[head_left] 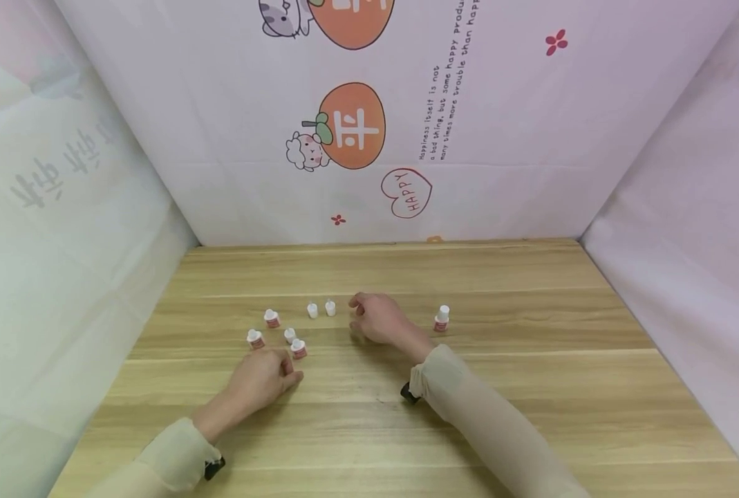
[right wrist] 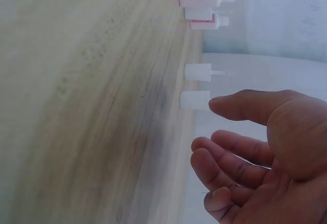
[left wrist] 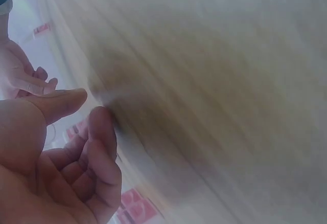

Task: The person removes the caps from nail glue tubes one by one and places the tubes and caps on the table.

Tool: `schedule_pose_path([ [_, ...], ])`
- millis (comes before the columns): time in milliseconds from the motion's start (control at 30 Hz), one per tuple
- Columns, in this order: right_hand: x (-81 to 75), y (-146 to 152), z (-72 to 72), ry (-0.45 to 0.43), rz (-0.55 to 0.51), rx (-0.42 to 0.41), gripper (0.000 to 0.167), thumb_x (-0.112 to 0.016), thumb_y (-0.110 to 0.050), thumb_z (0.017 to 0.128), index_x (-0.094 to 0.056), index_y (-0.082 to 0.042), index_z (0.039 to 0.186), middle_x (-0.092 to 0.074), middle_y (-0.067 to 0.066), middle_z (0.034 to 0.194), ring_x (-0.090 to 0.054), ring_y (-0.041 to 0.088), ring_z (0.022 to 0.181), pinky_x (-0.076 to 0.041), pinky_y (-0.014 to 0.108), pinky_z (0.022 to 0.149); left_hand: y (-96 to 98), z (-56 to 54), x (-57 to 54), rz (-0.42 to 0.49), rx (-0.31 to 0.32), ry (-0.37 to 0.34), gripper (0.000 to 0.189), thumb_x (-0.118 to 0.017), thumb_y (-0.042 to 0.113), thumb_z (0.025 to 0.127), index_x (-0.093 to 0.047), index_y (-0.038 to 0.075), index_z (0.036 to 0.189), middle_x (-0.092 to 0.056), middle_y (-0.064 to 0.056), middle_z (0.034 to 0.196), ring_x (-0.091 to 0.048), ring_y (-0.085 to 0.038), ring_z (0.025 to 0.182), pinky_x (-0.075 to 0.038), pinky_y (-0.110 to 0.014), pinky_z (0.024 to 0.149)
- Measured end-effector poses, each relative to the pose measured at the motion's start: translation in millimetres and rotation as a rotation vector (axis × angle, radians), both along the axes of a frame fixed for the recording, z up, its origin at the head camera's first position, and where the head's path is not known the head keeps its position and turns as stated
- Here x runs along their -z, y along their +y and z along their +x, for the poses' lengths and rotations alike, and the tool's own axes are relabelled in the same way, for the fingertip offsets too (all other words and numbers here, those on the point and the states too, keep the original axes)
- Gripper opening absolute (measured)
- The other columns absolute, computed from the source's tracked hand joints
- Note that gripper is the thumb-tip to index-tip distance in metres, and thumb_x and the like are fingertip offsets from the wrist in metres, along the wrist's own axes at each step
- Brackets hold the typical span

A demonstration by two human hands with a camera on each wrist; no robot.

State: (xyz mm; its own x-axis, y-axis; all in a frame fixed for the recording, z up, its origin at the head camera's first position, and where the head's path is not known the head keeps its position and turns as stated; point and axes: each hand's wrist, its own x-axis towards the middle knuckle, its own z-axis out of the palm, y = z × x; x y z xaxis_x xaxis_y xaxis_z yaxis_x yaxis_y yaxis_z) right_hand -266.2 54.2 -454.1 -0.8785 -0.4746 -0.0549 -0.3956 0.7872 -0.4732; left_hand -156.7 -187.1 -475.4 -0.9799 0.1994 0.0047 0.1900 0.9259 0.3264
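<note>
My left hand is low over the table just in front of the open bottles, its fingers loosely curled and thumb apart in the left wrist view, holding nothing. Three small white bottles with pink labels stand uncapped by it: a front one, a left one and a back one. One white cap stands among them. My right hand hovers with relaxed fingers beside two upturned white caps, a nearer cap and a farther cap. In the right wrist view the thumb overlaps the nearer cap.
Right of my right hand stands a capped bottle with a pink label. The wood-grain table ends at a printed cloth wall behind, and white cloth hangs on both sides.
</note>
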Motion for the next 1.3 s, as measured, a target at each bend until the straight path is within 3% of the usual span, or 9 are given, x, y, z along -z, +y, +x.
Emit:
schedule_pose_path([
  [367,-9.1,15,17.2,0.058,-0.025,0.000,0.031,-0.072,-0.021,0.091,-0.067,-0.008,0.119,-0.072,0.006,0.105,-0.066,0.024,0.099,-0.052,0.041,0.091,18.1,5.9,-0.3,0.040,0.049,0.002,0.023,-0.077,0.029,0.087,-0.060,0.022,0.073,-0.053,0.012,0.061,-0.045,-0.006,0.055,-0.037,-0.024,0.054],
  [600,-14.4,23,24.6,0.065,-0.032,0.032,0.030,-0.073,-0.022,0.091,-0.068,-0.010,0.117,-0.073,0.005,0.105,-0.068,0.023,0.099,-0.053,0.041,0.090,32.7,0.6,-1.4,0.087,0.053,-0.002,0.019,-0.075,0.030,0.088,-0.063,0.019,0.079,-0.057,0.011,0.065,-0.047,-0.006,0.058,-0.040,-0.024,0.056],
  [1033,-21.9,44,37.9,0.074,-0.054,0.108,0.027,-0.075,-0.022,0.090,-0.069,-0.013,0.114,-0.073,0.003,0.103,-0.069,0.023,0.097,-0.054,0.040,0.085,57.7,-10.3,-7.8,0.131,0.115,0.034,0.016,-0.073,0.028,0.090,-0.064,0.018,0.081,-0.055,0.011,0.064,-0.047,-0.005,0.057,-0.039,-0.022,0.055],
  [1300,-20.5,57,42.8,0.129,-0.056,0.121,0.027,-0.076,-0.021,0.088,-0.069,-0.011,0.112,-0.074,0.003,0.097,-0.070,0.022,0.089,-0.054,0.040,0.082,70.8,-15.9,-8.3,0.157,0.121,0.036,0.016,-0.072,0.030,0.091,-0.064,0.020,0.082,-0.055,0.012,0.064,-0.047,-0.006,0.058,-0.039,-0.022,0.056],
])
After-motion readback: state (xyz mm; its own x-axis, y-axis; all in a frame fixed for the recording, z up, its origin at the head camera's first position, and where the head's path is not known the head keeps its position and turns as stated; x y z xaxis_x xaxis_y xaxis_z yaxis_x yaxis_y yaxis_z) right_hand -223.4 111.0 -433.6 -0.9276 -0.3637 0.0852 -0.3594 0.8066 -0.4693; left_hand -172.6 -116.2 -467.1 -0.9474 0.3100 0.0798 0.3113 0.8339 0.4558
